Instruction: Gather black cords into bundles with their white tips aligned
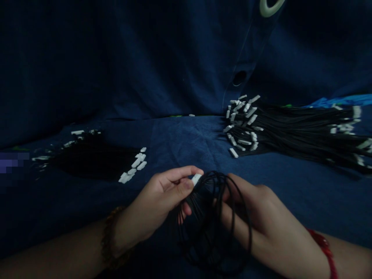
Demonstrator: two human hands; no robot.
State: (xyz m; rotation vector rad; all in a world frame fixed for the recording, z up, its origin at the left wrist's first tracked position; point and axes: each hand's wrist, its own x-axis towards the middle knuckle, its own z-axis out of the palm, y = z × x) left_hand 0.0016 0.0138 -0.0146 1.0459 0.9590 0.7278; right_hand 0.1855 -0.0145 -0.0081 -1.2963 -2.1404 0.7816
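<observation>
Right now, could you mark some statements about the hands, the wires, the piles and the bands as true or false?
1. The left hand pinches a white connector. True.
2. The right hand is away from the looped black wires. False: it is right at the looped black wires.
3. The red band is on the left wrist. False: the red band is on the right wrist.
4. The right pile and the left pile both lie on blue cloth. True.
5. The left pile is the bigger one. False: the right pile is bigger.
6. Both piles have white ends. True.
</observation>
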